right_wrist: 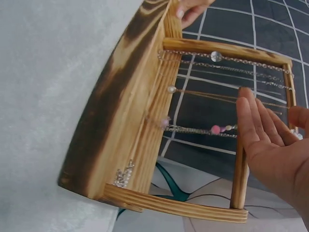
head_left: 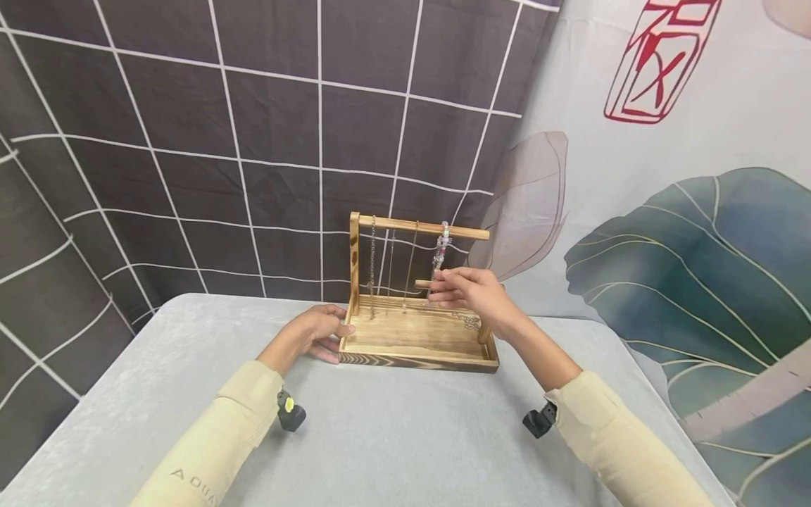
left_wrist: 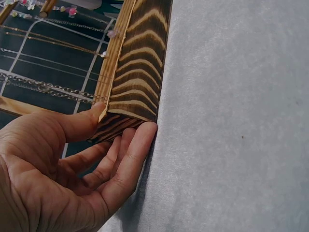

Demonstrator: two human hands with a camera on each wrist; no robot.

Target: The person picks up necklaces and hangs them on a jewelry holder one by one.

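A wooden jewelry stand [head_left: 418, 362] with a shallow tray base stands on the table. My left hand [head_left: 317, 331] grips the tray's left end, thumb over the rim and fingers against the outer side, as the left wrist view shows. Several necklaces hang from the upper bar [head_left: 405, 224], among them a beaded necklace [head_left: 441, 243] with pink and clear beads. Beside that necklace is my right hand [head_left: 475, 292], its fingers extended. In the right wrist view those fingers overlap the beads and the top of the lower bar [right_wrist: 239, 179]; part of the necklace is hidden behind them.
A small silvery chain [head_left: 469, 321] lies in the tray's right end. Pale grey cloth covers the table [head_left: 405, 436]. Behind it hang a dark curtain [head_left: 272, 120] with a white grid and a light curtain [head_left: 570, 84] with leaf prints.
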